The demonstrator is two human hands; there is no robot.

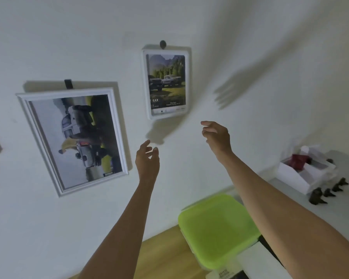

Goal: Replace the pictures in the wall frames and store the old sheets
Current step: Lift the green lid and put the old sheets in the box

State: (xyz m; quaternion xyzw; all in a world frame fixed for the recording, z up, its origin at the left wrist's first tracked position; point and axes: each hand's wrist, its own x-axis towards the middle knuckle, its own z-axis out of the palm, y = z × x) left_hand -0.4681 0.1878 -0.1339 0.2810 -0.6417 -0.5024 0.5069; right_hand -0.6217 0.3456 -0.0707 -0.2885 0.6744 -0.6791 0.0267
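White wall: small frame [166, 83] hung on a hook [162, 44], large frame [73, 137] to its left. Left hand [147, 158] and right hand [217, 135], both released, empty, reach below small frame. Advice: grasp both side edges, lift straight off hook.

Home room: framed pictures [73, 137], figurines [328, 192].
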